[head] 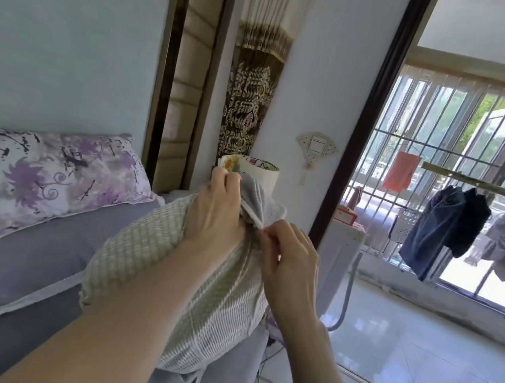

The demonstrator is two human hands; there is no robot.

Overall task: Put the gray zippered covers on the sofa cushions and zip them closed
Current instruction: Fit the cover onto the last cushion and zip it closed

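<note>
Cover (147, 248) is nearly over the cushion (231, 162), which stands on end on the sofa (26, 267) w/ 1 floral corner poking out on top. Left hand (216, 209) clamps the bunched open end. Right hand (292, 254) pinches the seam, prob the zip pull. Step: zipping. Next: tuck corner in, keep fabric taut, draw zip.

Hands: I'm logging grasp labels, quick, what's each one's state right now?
Left hand: closed, gripping the bunched top end of the cover.
Right hand: closed, pinching the cover's edge.
</note>
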